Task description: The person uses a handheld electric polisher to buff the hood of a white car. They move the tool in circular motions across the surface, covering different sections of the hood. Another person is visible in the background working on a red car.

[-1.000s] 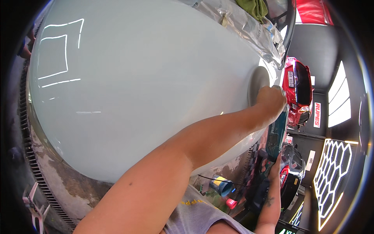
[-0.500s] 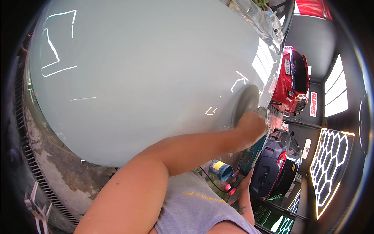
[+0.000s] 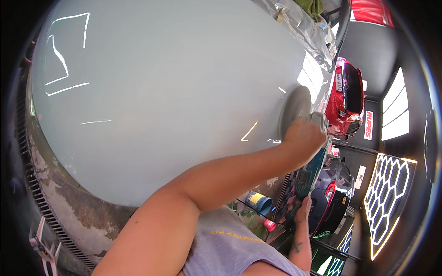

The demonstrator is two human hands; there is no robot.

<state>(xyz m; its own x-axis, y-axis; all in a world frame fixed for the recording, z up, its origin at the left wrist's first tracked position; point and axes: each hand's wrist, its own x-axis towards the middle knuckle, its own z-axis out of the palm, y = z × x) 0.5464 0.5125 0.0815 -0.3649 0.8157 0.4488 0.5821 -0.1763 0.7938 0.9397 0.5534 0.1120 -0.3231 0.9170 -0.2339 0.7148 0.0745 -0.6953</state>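
Note:
A large, glossy pale grey car panel point(image 3: 161, 92) fills the left and middle of the view. At its right edge, the round grey pad point(image 3: 293, 112) of a power polisher point(image 3: 312, 171) rests against the paint. My left hand point(image 3: 305, 137) is closed around the polisher's head, just behind the pad, with the arm crossing over the panel's near edge. Lower down, my right hand point(image 3: 302, 210) wraps the rear end of the teal and dark body; its fingers are partly hidden. The pad looks smeared, as if spinning.
Crumpled clear plastic sheeting point(image 3: 304, 34) covers the panel's far right edge, with a green cloth point(image 3: 312, 7) beside it. Below the arms are a blue tub point(image 3: 261, 202) and a red item point(image 3: 270, 225). A red car point(image 3: 345, 96) and a dark car point(image 3: 329, 202) stand to the right.
The polisher has shifted away from me and slightly right along the panel's edge. Both hands have moved with it, still holding on.

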